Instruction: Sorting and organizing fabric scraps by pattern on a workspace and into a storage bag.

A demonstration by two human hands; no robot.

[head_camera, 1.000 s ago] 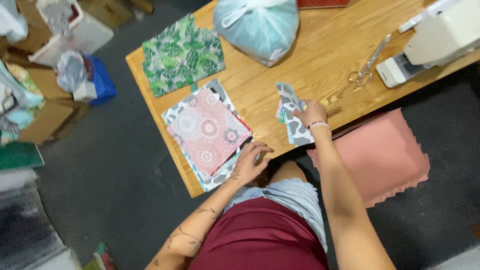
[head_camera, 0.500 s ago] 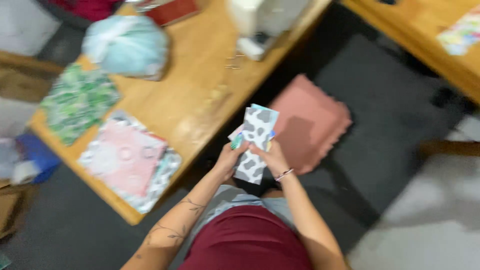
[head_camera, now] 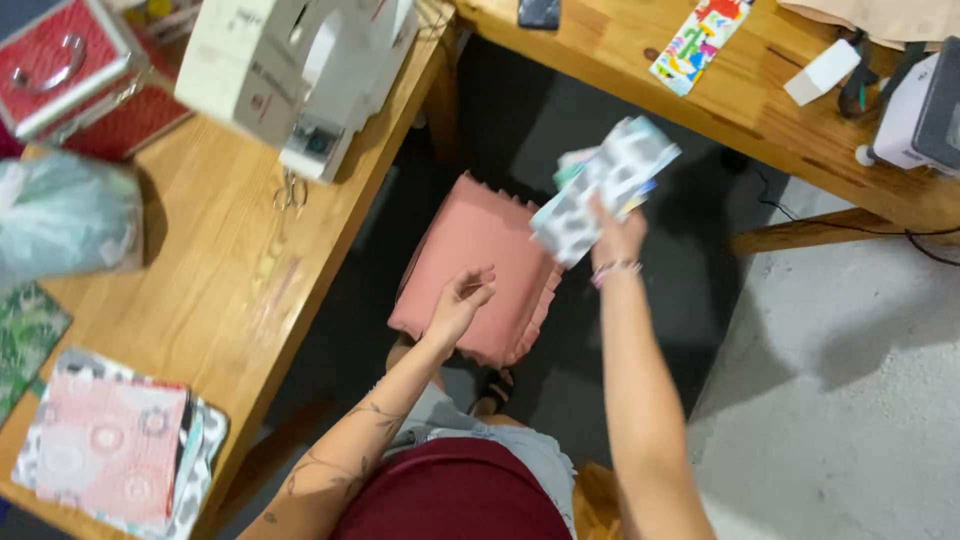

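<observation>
My right hand [head_camera: 617, 236] is raised and grips a small stack of patterned fabric pieces [head_camera: 603, 186], white with grey spots and a bit of teal. It hangs in the gap between two wooden tables, above a pink ruffled cushion [head_camera: 480, 270]. My left hand [head_camera: 462, 301] hovers over that cushion with its fingers loosely curled and nothing in it. A stack of pink and grey patterned fabric [head_camera: 105, 450] lies on the near left corner of the left table [head_camera: 225, 290].
On the left table stand a white sewing machine [head_camera: 290, 70], small scissors [head_camera: 290, 190], a pale plastic bag [head_camera: 65, 215] and a red case [head_camera: 70, 70]. The right table [head_camera: 760, 110] carries a colourful fabric strip [head_camera: 697, 40], a white box [head_camera: 822, 72] and a white device [head_camera: 920, 110].
My view has swung right, away from the left table. My right hand has carried the spotted fabric up and right toward the second table, and my left hand has let go of it.
</observation>
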